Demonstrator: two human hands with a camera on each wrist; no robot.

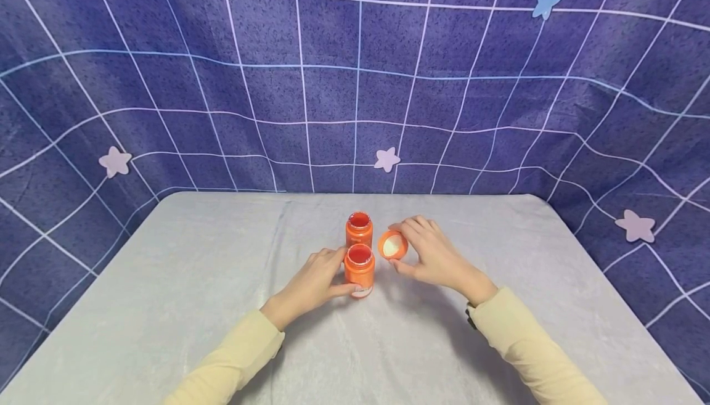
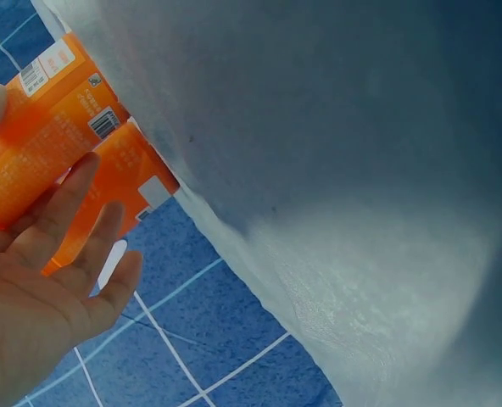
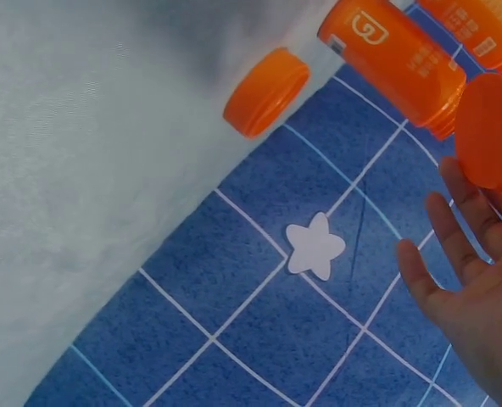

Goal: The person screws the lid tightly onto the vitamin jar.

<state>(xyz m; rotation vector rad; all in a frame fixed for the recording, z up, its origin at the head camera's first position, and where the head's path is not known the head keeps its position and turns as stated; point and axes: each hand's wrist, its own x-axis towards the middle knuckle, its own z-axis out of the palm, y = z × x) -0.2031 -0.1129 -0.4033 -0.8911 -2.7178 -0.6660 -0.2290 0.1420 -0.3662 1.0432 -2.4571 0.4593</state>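
Note:
Two orange bottles stand on the table with their mouths uncovered. My left hand (image 1: 310, 285) holds the nearer bottle (image 1: 360, 272) round its side with thumb and fingers. In the left wrist view this bottle (image 2: 43, 127) shows its printed label, with the thumb at one side of it. Right behind it in the head view is the farther bottle (image 1: 359, 232). My right hand (image 1: 432, 254) pinches an orange lid (image 1: 393, 245) by its rim, its pale inside facing the head camera, just right of the bottles. A second orange lid (image 3: 266, 91) rests on the table in the right wrist view.
The table has a pale grey cloth (image 1: 222, 251). At its back and sides hangs a blue-purple curtain (image 1: 333, 90) with a grid of lines and pale stars (image 1: 386, 159).

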